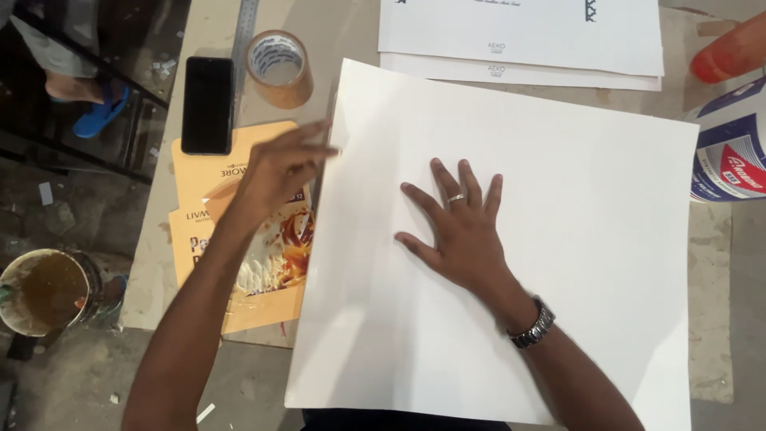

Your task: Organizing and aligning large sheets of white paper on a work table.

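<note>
White board sheet (pixel 558 239), large and blank, lies flat across the middle of the bench (pixel 159 271), its near edge running past the bench's front edge toward the person. The right hand (pixel 459 231) rests palm down near the sheet's centre, fingers (pixel 443 187) spread wide and holding nothing; pressed flat like that, it appears to pin the sheet so it cannot slide. A ring sits on one finger and a metal watch (pixel 533 326) on the wrist. The left hand (pixel 279 164) is at the sheet's left edge, near its far left corner, fingers extended and close together, the tips touching or just at the edge (whether they pinch it or only nudge it I cannot tell).

Left of the sheet, partly under the left forearm, lie orange printed cards (pixel 239 263), overlapping one another. Beyond them, further left of the sheet's far corner, are a black phone (pixel 207 104), a steel ruler (pixel 243 40) and a roll of brown tape (pixel 279 68) standing on its flat side. Past the sheet's far edge lie more white printed sheets (pixel 519 36), stacked. Right of the sheet stands a blue, white and red container (pixel 730 148). Off the bench, well left of the sheet, a bucket (pixel 44 287) of brownish liquid stands on the floor.
</note>
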